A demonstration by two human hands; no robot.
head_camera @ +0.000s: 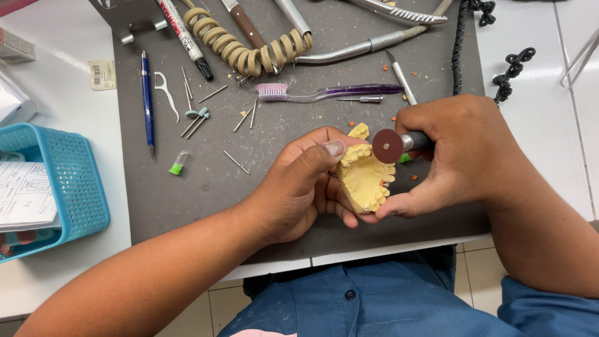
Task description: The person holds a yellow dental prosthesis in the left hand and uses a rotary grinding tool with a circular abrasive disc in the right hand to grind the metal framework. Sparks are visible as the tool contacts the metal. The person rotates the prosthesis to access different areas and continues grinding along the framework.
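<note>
Head view: I look straight down on a grey mat (pixel 206 181) laid over a white bench (pixel 56 106), with both of my bare hands meeting near the middle.
Left hand: my left hand (pixel 299 187) is wrapped around a yellow dental cast (pixel 362 181), thumb pressed on its upper rim, fingers curled underneath.
Right hand: my right hand (pixel 455 156) is clenched on a handpiece (pixel 417 141), of which only a short metal stub shows past the fingers; the little finger braces against the lower edge of the cast.
Disc: a dark red disc (pixel 388 146) sits on the tip of the handpiece, touching the cast's upper right edge.
Cast position: held just above the mat near its front edge, tooth side facing up, between the two hands.
Debris: orange and yellow crumbs lie on the mat just beyond the cast.
Burs: thin metal burs (pixel 236 162) are scattered left of centre on the mat.
Toothbrush: a purple toothbrush (pixel 324 93) lies across the mat, well above my hands.
Pen: a blue pen (pixel 147 100) lies along the mat's left side.
Cord: a beige coiled cord (pixel 249 47) runs along the far edge.
Basket: a blue basket (pixel 78 187) with papers stands on the bench, left of the mat.
</note>
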